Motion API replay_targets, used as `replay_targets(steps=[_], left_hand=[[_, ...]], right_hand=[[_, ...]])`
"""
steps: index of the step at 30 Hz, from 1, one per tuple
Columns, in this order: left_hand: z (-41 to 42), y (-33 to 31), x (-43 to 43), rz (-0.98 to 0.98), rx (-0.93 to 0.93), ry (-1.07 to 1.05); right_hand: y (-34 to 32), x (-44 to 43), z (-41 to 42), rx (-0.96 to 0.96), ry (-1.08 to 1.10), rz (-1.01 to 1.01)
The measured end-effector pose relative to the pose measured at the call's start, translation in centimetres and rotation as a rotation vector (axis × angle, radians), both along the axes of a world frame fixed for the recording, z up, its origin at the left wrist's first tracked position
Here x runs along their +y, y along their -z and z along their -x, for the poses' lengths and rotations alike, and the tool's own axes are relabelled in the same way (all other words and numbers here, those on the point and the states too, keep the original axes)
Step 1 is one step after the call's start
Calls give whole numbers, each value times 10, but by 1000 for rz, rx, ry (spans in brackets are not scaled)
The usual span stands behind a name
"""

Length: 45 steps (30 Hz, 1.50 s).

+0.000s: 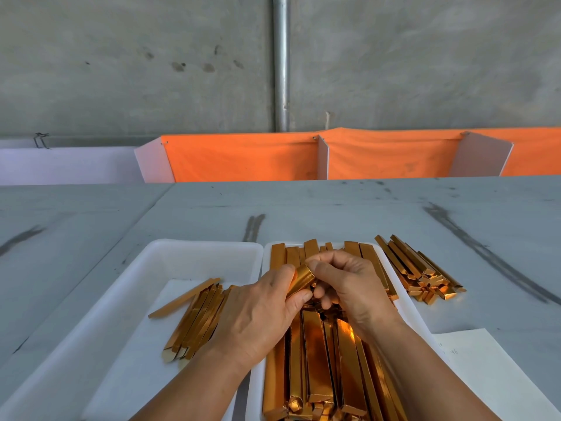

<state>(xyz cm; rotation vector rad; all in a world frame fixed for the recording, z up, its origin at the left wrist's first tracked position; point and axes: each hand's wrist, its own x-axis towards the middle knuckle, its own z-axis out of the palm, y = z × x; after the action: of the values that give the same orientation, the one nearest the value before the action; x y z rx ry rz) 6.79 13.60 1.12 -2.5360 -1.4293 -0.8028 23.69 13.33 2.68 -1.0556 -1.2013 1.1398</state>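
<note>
Both hands meet over the right white tray (pixel 403 302), which is packed with several long gold foil strips (pixel 315 360). My left hand (pixel 261 311) and my right hand (pixel 349 287) together pinch one gold foil piece (pixel 302 281), which is bent between their fingertips. The left white tray (pixel 170 256) holds a smaller bundle of folded gold strips (pixel 197 317) lying on white paper. A loose heap of folded gold strips (pixel 419 268) lies on the table just right of the right tray.
The grey table (pixel 334 208) carries dark scuff marks. A white sheet of paper (pixel 485 369) lies at the near right. Behind the table stand orange cloth panels (pixel 243 156) with white dividers, a concrete wall and a metal pipe (pixel 280 62).
</note>
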Motion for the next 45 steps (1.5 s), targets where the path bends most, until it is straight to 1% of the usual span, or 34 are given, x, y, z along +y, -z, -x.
replay_targets(steps=[6,13,18,31,36,45], left_hand=[[1,0,1,3,-9,8],[1,0,0,12,-54,9],[1,0,0,10,-56,7],[1,0,0,-7,-56,12],[1,1,1,-19,-63,-11],[1,0,1,-14,-56,-78]], right_hand=[[-1,-1,-1,40,-26,36],[-2,-6,0,-31,10,-58],[-3,-6,0,-22,-6,-49],[-3,-6,-1,-88,16,-66],[-3,-9,3,-95,27,-108],[-4,-15,8,-98,-21,-148]])
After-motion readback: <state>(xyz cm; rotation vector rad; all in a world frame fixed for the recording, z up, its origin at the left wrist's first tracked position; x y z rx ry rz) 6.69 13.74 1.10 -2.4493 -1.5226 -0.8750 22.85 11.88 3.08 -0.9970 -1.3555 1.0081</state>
